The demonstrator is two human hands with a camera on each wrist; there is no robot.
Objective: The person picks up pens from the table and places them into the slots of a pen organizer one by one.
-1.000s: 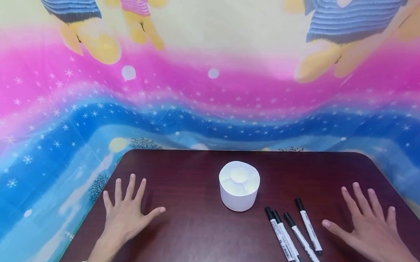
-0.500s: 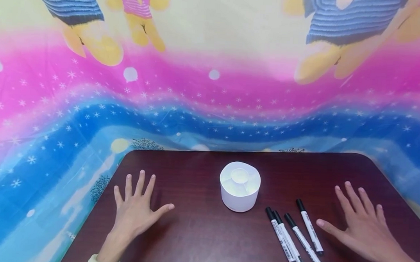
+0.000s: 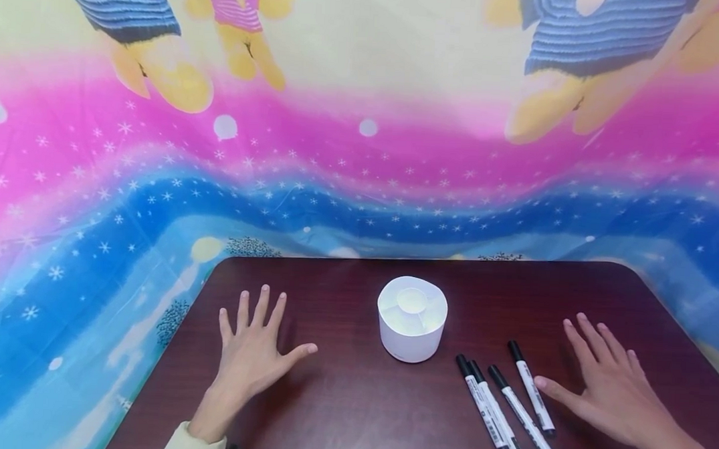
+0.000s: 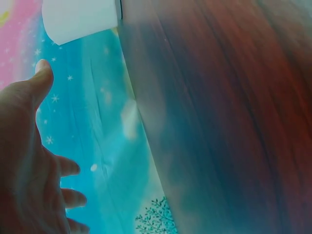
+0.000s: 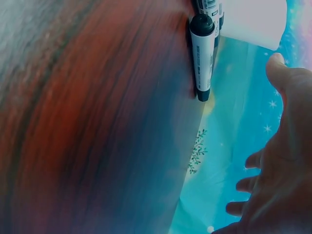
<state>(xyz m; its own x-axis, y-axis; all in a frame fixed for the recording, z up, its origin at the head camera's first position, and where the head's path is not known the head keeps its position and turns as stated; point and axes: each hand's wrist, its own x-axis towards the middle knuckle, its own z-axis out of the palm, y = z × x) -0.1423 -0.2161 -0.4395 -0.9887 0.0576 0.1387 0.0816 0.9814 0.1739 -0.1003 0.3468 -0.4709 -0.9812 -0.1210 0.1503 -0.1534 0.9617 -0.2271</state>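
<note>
A white round organizer (image 3: pixel 411 334) with compartments inside stands near the middle of the table. Several white markers with black caps lie loose to its right; the rightmost marker (image 3: pixel 534 397) is apart from the others and also shows in the right wrist view as a marker (image 5: pixel 203 58). My left hand (image 3: pixel 251 357), fingers spread and straight, is left of the organizer and holds nothing. On the other side my right hand (image 3: pixel 611 393) has its fingers spread too, and its thumb tip overlaps the rightmost marker in the head view. Both palms face down.
The dark reddish-brown table (image 3: pixel 339 411) has rounded far corners. Right behind it hangs a cloth backdrop (image 3: pixel 363 151) in pink, blue and cream with snowflakes and cartoon figures. A pale sleeve (image 3: pixel 196 443) covers the left wrist.
My left hand has moved right and slightly forward, bringing its sleeve into view. My right hand has shifted left toward the markers. The organizer and markers stay put.
</note>
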